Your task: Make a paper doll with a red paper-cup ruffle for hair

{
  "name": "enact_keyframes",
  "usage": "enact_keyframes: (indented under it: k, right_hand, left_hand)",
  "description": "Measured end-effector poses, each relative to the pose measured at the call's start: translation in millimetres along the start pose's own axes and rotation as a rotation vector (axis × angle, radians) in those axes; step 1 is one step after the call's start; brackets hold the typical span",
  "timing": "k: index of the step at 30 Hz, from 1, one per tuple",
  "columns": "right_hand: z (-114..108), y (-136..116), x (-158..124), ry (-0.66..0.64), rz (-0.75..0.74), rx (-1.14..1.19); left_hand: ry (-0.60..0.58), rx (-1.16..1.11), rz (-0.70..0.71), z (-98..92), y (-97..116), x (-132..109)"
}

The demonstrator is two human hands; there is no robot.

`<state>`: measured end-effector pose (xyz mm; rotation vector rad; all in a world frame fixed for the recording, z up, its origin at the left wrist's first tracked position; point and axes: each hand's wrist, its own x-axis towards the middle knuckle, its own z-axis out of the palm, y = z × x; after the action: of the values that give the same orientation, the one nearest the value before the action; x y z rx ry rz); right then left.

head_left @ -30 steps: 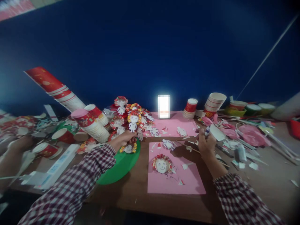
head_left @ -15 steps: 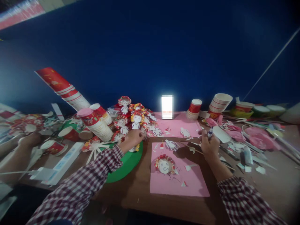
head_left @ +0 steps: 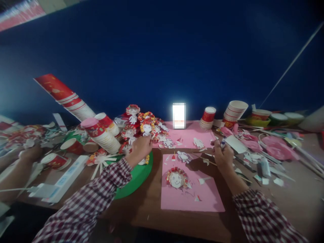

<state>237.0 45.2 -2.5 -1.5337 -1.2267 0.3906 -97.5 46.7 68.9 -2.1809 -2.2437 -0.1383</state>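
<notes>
My left hand is at the pile of paper dolls on the left, its fingers closed. A doll with a yellow and red curled ring round its head is directly behind the fingertips; I cannot make out what they pinch. My right hand is closed round a marker and hovers right of the pink sheet. On that sheet lies a smiling round paper face with a red curled fringe. Above it rests a cut-out paper figure.
A green round mat lies under my left forearm. Stacked red paper cups lean at left, near a power strip. More cups stand at back right, among paper scraps. Another person's hand is at far left.
My left hand has moved slightly left and up, closer to the yellow-fringed doll. My right hand keeps the marker at about the same spot. The whole view has shifted a little.
</notes>
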Motion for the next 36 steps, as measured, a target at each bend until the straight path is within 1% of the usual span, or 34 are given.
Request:
enact_keyframes:
  k: [5, 10, 14, 19, 24, 26, 28, 33, 35, 36]
  right_hand:
    - [0.0, -2.1, -0.1, -0.003, 0.001, 0.007]
    - [0.5, 1.8, 0.2, -0.003, -0.012, -0.012]
    - [0.7, 4.0, -0.2, -0.009, -0.043, -0.01]
    - [1.6, 3.1, -0.8, -0.008, -0.028, 0.01]
    - [2.3, 2.1, -0.4, -0.009, -0.036, -0.004]
    - [2.5, 1.6, -0.5, -0.011, -0.039, -0.006]
    - [2.6, 0.9, -0.7, -0.015, -0.034, -0.005]
    - [2.3, -0.5, -1.2, -0.031, -0.034, -0.016]
    - [2.5, -0.1, -1.0, -0.03, -0.041, -0.018]
    - [2.7, 0.3, -0.8, -0.028, -0.042, -0.015]
  left_hand:
    - [0.08, -0.087, -0.081, -25.8, -21.2, 16.6]
    - [0.136, -0.2, -0.106, -46.5, -40.9, 34.0]
    - [0.183, -0.305, -0.148, -67.2, -47.2, 40.6]
    - [0.237, -0.504, -0.193, -95.0, -54.0, 51.3]
    - [0.202, -0.72, -0.211, -116.8, -58.4, 72.4]
    - [0.188, -0.789, -0.212, -120.3, -58.8, 79.8]
    - [0.229, -0.8, -0.228, -119.8, -59.3, 84.8]
    - [0.504, -0.648, -0.272, -108.9, -61.3, 86.3]
    - [0.618, -0.485, -0.255, -101.8, -61.3, 84.1]
    - [0.663, -0.364, -0.227, -97.2, -61.1, 82.5]
